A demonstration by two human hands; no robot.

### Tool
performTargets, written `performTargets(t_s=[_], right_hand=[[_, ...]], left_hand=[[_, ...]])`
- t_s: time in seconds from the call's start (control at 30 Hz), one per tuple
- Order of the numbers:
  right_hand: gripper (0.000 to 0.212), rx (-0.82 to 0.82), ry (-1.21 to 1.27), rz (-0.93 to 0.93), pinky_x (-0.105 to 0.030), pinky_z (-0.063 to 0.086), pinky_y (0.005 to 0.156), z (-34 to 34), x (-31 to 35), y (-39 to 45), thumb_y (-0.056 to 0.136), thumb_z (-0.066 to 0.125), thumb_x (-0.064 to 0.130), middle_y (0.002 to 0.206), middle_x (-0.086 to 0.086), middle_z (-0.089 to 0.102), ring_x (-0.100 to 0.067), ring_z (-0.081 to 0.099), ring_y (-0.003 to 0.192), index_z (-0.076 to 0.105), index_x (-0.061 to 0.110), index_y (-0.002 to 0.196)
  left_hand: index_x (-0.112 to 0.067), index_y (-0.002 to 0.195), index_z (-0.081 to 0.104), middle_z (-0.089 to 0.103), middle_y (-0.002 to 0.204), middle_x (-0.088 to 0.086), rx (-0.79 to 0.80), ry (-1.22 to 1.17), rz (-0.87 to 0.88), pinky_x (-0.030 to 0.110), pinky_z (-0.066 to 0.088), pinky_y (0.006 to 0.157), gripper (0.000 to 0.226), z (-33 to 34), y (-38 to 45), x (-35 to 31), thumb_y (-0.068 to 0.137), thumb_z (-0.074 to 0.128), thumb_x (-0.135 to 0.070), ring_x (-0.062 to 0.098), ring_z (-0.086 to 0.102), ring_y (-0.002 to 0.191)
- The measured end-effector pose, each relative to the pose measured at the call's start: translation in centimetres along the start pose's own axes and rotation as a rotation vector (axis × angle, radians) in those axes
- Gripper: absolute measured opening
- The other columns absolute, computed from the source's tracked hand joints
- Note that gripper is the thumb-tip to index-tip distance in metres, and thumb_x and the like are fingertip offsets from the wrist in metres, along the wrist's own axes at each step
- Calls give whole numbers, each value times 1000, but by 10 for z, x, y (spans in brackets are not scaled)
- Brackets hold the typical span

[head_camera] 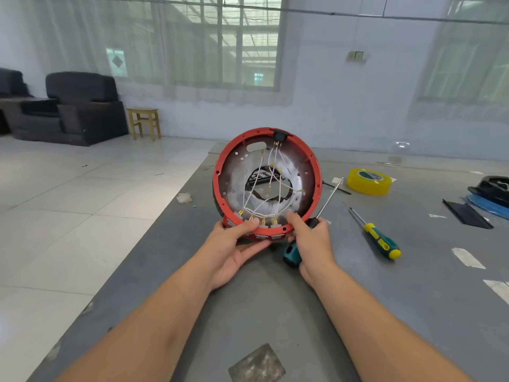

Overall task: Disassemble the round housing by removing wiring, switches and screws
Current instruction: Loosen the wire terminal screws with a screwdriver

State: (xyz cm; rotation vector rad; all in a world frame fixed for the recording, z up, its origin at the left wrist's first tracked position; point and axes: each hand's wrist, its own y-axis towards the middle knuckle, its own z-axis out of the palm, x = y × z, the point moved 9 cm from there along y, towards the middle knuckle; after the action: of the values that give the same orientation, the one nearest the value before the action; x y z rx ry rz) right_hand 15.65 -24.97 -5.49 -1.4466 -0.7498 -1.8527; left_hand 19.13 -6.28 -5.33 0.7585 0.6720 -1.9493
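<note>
Both hands' grip holds the red-rimmed round housing (266, 183) tilted up, white wiring (264, 199) crisscrossing inside

no legible text, tape roll (369, 185) label print unreadable

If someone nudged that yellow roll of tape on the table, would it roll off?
Probably not: the yellow tape roll lies flat on its side on the grey table, so it would likely slide. It looks light and, being a thick ring, fairly stiff.

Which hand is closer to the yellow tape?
Right. The right hand, gripping a screwdriver at the housing rim, sits nearer the tape. The left hand holds the rim's far side.
</note>
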Motion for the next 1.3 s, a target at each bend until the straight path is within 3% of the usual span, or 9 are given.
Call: performTargets(t_s=[0.13,0.27,0.4,0.57,0.7,0.93,1.03,1.17,1.3], right_hand=[[58,75,-4,19,-27,51,53,11,-1,-3,71,81,52,70,5,70,-11,62,56,46,20,105],[14,112,147,126,-26,50,49,11,-4,-6,95,56,4,85,-8,61,-13,59,53,47,15,99],[16,169,91,47,-27,53,55,10,4,-14,100,53,1,104,-13,66,-16,63,60,58,14,107],[34,307,177,3,-44,60,69,21,15,-23,106,51,18,82,-13,66,-31,69,70,55,39,132],[33,354,-34,-127,-35,50,53,24,23,-30,105,51,32,76,-8,57,-21,51,53,53,56,128],[11,340,-379,-299,-29,43,39,23,32,-46,102,53,43,57,9,46,-20,42,41,57,42,112],[11,373,-634,-412,-25,50,50,13,43,-51,102,51,45,67,15,57,-13,56,52,57,45,111],[34,339,-1079,-620,-31,51,80,-6,55,-53,102,41,53,104,22,60,-7,58,94,50,44,133],[38,368,-1237,-605,-40,52,71,-15,50,-52,99,33,61,91,11,63,-18,62,81,28,49,135]], left_hand=[[-10,137,46,71,122,24,-53,-25,67,48,65,74,65,-12,3,-7,84,75,13,41,76,102],[-16,129,44,70,115,19,-119,-26,159,45,65,71,63,-22,3,-15,84,74,16,36,78,96],[-18,126,44,67,125,18,-165,3,235,42,65,71,60,-36,0,-29,86,75,14,31,79,94],[-18,129,43,67,126,15,-186,24,289,41,65,71,61,-52,-1,-47,86,75,12,28,80,90],[-20,135,43,68,123,14,-157,-39,277,48,65,74,66,-54,3,-47,86,75,12,36,79,92],[-24,138,49,70,124,16,-118,-137,269,60,62,78,68,-58,9,-49,86,73,13,46,76,97],[-22,136,53,70,126,14,-127,-157,279,60,62,78,67,-60,10,-50,85,72,16,44,77,97],[-24,137,55,69,131,11,-119,-161,275,59,63,80,69,-58,10,-50,84,72,17,43,76,100],[-25,139,56,67,135,12,-103,-156,280,62,61,82,69,-57,7,-51,86,67,18,44,76,101]])
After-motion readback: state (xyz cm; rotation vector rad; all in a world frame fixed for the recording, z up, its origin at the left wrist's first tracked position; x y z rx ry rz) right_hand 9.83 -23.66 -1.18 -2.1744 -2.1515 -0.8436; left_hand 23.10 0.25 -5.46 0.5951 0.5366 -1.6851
